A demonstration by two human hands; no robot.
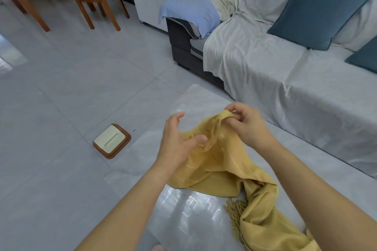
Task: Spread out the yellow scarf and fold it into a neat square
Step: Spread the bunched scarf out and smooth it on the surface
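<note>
Low in the centre of the frame, a soft yellow fringed scarf (214, 169) lies crumpled on a glossy pale grey table (193, 100), its tasselled end trailing toward the lower right. The right hand (250, 125) pinches a bunched fold at the scarf's top between thumb and curled fingers, holding it raised. The left hand (177, 142) is just beside it, fingers loosely curved and apart, thumb against the cloth. At centre left, a white, brown-rimmed square slab (111, 141) lies on the floor tiles.

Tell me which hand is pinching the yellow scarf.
The right hand: its fingertips pinch the yellow scarf at its raised top edge. The left hand is open beside the cloth, fingers spread.
</note>
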